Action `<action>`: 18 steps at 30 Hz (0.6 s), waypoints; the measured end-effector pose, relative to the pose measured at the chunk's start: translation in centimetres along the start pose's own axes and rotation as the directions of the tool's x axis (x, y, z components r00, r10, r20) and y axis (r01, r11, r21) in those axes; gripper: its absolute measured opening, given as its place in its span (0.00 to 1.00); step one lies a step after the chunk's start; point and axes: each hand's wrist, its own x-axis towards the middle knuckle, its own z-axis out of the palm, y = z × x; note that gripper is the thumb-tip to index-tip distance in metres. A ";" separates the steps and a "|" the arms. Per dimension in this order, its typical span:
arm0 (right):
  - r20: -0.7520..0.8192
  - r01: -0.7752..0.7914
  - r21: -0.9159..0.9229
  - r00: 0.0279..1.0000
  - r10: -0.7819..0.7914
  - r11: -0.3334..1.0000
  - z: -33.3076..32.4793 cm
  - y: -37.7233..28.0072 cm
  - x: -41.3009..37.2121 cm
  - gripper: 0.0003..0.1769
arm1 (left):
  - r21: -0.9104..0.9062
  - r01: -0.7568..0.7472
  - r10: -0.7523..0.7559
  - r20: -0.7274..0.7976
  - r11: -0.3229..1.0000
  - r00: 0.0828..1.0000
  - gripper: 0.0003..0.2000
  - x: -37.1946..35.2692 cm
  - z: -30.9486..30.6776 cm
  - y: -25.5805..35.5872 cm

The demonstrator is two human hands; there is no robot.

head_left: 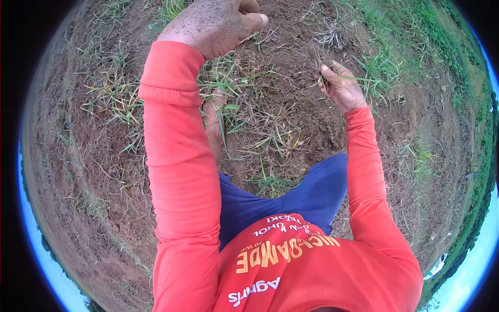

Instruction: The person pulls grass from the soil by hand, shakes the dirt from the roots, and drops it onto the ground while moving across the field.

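Observation:
My left hand (215,26), speckled with soil, is at the upper left, close to the camera. Its fingers are curled in beside the thumb and partly cut off by the top edge; what they hold, if anything, is hidden. At the upper right, my right hand (340,88) pinches a grass weed (368,79) between thumb and fingers. Green blades stick out to the right of that hand, and thin dry strands show above it. Loose brown soil (306,99) lies between and below both hands.
A bare foot (213,117) rests on the ground below my left hand. Grass tufts and dry stalks (270,132) cover the soil before my knees. A pale dry tuft (330,35) lies above my right hand. Thicker green grass (400,36) grows at the upper right.

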 end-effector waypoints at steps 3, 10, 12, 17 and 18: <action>0.209 0.015 0.113 0.977 -0.038 0.994 9.1 1.0 3.0 0.14 | 0.072 0.102 -0.082 -0.239 0.992 0.968 0.17 -1.1 -3.0 1.8; 0.229 0.482 -0.633 0.864 -0.448 0.606 20.9 8.3 8.0 0.25 | -0.060 0.043 -0.062 -0.386 0.997 0.921 0.17 -3.5 -3.8 3.4; -0.006 -0.033 -0.660 0.999 0.038 0.751 13.7 7.0 6.9 0.19 | -0.012 0.093 -0.091 -0.360 0.996 0.929 0.18 -4.7 -4.2 2.5; 0.143 0.203 -0.910 0.972 -0.186 0.360 2.9 15.2 5.2 0.11 | 0.079 0.064 -0.036 -0.315 0.995 0.948 0.17 -4.9 -5.2 2.0; 0.237 0.267 -0.924 0.962 -0.136 0.274 2.2 16.6 3.9 0.11 | 0.091 0.048 -0.019 -0.293 0.995 0.956 0.17 -4.8 -5.2 1.8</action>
